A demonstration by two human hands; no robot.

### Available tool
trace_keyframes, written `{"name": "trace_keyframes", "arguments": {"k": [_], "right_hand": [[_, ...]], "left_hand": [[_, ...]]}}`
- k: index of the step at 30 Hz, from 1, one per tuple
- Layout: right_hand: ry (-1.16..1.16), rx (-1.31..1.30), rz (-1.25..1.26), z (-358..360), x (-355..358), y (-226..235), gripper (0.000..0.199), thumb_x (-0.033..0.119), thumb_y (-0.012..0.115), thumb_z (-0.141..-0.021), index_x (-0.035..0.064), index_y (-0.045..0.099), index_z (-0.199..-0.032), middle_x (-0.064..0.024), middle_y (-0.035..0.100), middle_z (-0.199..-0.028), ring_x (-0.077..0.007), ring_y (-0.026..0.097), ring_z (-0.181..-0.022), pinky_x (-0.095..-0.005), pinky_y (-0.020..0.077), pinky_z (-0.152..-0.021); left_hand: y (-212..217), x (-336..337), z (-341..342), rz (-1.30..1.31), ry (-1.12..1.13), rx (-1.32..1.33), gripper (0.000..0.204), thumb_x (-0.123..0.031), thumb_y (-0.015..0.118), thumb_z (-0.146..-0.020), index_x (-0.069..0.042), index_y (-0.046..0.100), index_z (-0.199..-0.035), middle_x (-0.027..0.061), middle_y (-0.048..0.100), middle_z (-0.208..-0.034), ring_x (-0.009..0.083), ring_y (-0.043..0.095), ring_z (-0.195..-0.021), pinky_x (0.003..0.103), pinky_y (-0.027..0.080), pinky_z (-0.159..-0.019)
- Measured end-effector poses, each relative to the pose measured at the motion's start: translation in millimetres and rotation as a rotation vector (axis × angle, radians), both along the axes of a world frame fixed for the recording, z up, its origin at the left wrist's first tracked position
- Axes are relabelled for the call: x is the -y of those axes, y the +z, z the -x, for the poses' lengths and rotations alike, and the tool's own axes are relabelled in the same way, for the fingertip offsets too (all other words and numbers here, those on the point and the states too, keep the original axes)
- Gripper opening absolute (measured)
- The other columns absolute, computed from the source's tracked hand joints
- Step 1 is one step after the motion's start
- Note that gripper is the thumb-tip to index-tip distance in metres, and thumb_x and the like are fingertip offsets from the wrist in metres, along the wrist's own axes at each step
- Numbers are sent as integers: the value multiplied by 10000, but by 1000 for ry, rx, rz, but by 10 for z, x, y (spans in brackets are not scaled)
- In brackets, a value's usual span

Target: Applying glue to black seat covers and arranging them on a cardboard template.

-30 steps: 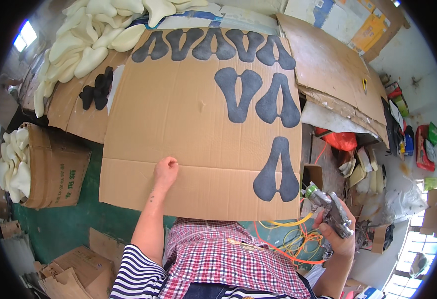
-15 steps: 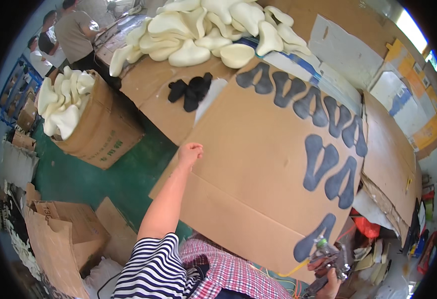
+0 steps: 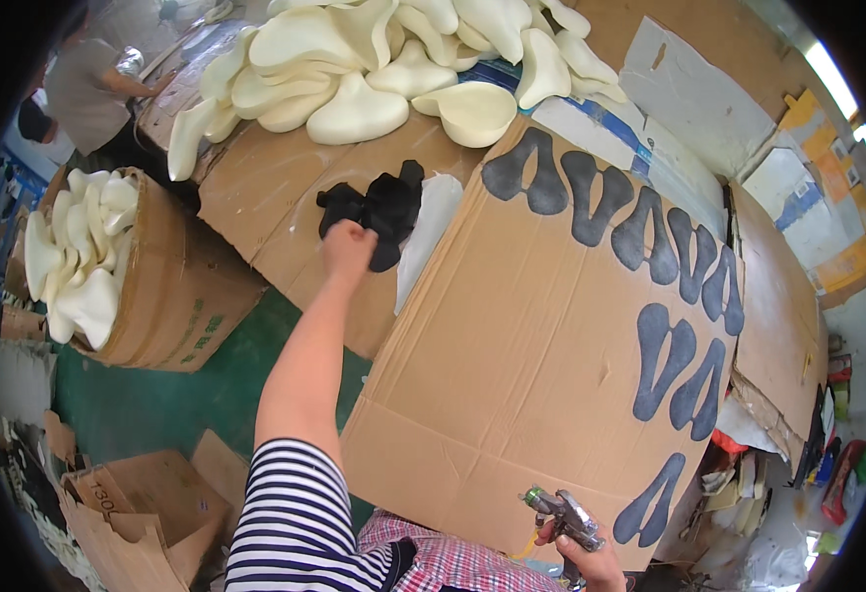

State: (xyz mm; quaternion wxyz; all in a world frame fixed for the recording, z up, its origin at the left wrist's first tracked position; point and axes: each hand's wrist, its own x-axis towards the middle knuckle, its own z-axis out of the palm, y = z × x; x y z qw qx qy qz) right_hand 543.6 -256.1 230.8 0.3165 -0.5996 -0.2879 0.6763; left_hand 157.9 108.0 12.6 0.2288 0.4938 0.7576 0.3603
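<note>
My left hand (image 3: 349, 249) reaches out to a small pile of black shaped pieces (image 3: 391, 209) on cardboard. Its fingers are curled at the pile's near edge, and whether they grip a piece cannot be seen. My right hand (image 3: 596, 562) is closed around a metal spray gun (image 3: 565, 517) with a green part at its front, held over the near edge of the cardboard sheet (image 3: 472, 365). Dark grey two-lobed pieces (image 3: 662, 360) lie flat on this sheet, in a row along its far side and down its right side.
Cream-coloured moulded foam shapes (image 3: 359, 109) are heaped at the back. More fill a tall carton (image 3: 181, 286) on the left. An opened carton (image 3: 147, 503) stands on the green floor at lower left. A person (image 3: 92, 84) works at a far table.
My left hand has moved forward and left from over the cardboard sheet to the black pieces. My right hand has brought the spray gun leftward, away from the nearest grey piece.
</note>
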Motion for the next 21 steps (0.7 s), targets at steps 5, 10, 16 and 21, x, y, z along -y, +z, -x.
{"name": "trace_keyframes", "arguments": {"k": [5, 10, 16, 21], "right_hand": [[108, 5, 64, -37, -44, -108, 576, 85, 681, -834, -23, 448, -1349, -112, 635, -1005, -207, 631, -957, -362, 491, -882], [88, 0, 12, -132, 45, -103, 576, -14, 659, -851, 4, 436, -1382, -85, 633, -1019, -187, 625, -971, -347, 499, -891], [17, 46, -52, -287, 428, -41, 581, 10, 680, -849, 16, 448, -1381, -70, 637, -996, -174, 626, -952, -338, 514, -873], [-23, 6, -98, -558, 901, -210, 576, 37, 702, -850, 30, 465, -1375, -52, 639, -1025, -149, 613, -972, -317, 509, -864]], "left_hand": [[-447, 274, -87, -120, -169, -382, 190, -138, 722, -730, -57, 667, -893, 108, 570, -1114, 345, 485, -1130, 427, 426, -938], [-424, 58, -6, -213, 0, -351, 149, -44, 667, -752, -68, 667, -900, 101, 609, -952, 342, 544, -950, 420, 450, -899], [649, 126, 149, -349, -162, 640, 150, -64, 586, -907, -30, 589, -1053, 13, 636, -898, 118, 621, -803, 267, 510, -698], [1976, 1074, -549, 40, -465, 1086, 150, -95, 525, -953, -45, 593, -1077, 19, 660, -932, 108, 641, -808, 272, 544, -714]]}}
